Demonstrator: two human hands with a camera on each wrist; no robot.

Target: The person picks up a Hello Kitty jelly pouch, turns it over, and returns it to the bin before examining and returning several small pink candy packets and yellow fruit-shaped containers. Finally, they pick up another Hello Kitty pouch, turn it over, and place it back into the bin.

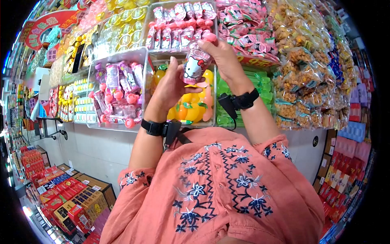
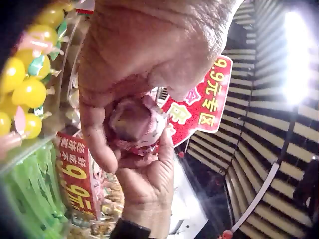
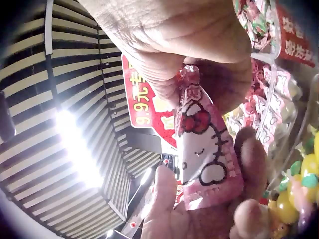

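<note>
A pink candy packet with a white cartoon cat and red bow (image 1: 194, 69) is held up over the bins. My right hand (image 1: 228, 63) pinches its narrow top end, beside a round pink knob. Below it my left hand (image 1: 168, 87) is cupped at the packet's wide lower end, thumb raised apart from it. In the right wrist view the left fingers (image 3: 251, 152) lie along the side of the packet (image 3: 207, 159). Seen from the left wrist, the packet's bottom (image 2: 132, 122) faces the camera between both hands.
Under the hands a clear bin holds yellow fruit-shaped containers (image 1: 191, 107). Left of it stands a bin of similar pink packets (image 1: 120, 89); green bottles (image 1: 245, 87) are to the right. Another bin of cat packets (image 1: 180, 34) lies behind, and bagged brown snacks (image 1: 302, 77) fill the right side.
</note>
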